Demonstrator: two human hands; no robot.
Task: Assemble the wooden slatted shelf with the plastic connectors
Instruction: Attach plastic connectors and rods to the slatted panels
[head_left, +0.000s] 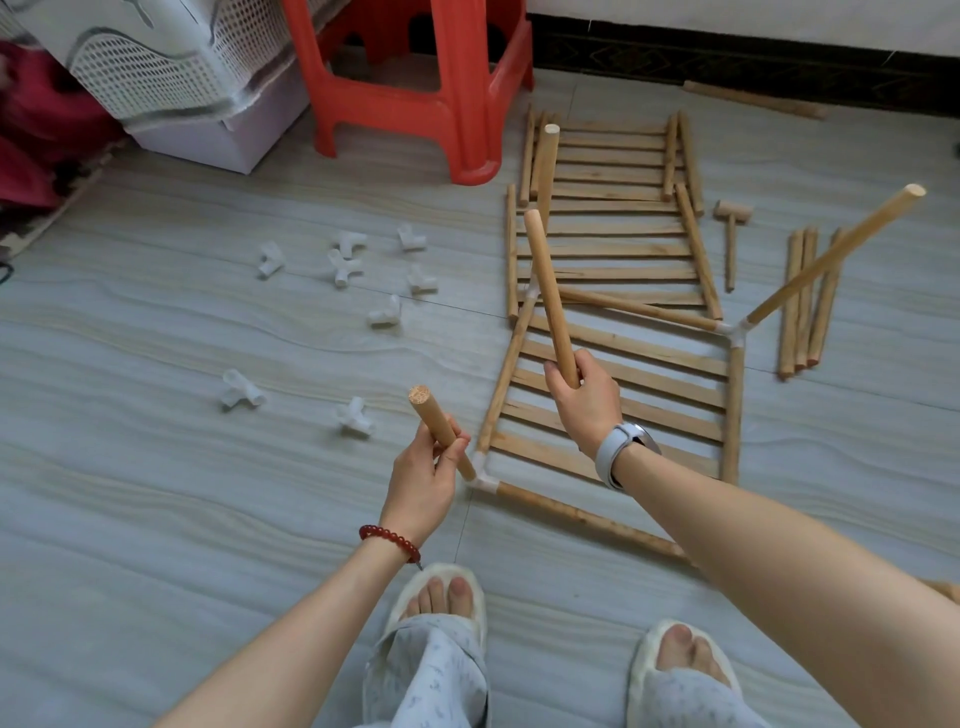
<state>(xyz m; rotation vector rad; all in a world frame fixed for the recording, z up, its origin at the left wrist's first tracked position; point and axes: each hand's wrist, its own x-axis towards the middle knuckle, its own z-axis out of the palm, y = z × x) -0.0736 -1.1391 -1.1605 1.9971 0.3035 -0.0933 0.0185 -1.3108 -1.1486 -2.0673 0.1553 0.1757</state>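
Nearest the camera, two feet in fuzzy white slippers (451, 597) are resting on the pale wood-grain floor (156, 493). The left hand (423, 480) is wrapping its fingers around a round wooden dowel (441, 428) that's plugged into a white plastic corner connector (483, 475) and tilting up to the left, cut end showing. The right hand (587, 402) is gripping the bottom of a second smooth dowel (550, 296), which is pointing up and away over the slats. Under it, the slatted shelf panel (623, 384) is lying flat on the floor, framed by rods, with another dowel (836, 254) sticking up at a slant from its far right connector (737, 330). To the left, loose translucent connectors (358, 262) are lying scattered. Further back, more slatted panels (608, 208) are lying stacked, a small wooden mallet (731, 234) and a bundle of spare rods (805, 301) to their right. A red plastic stool (415, 78) is standing at the back.
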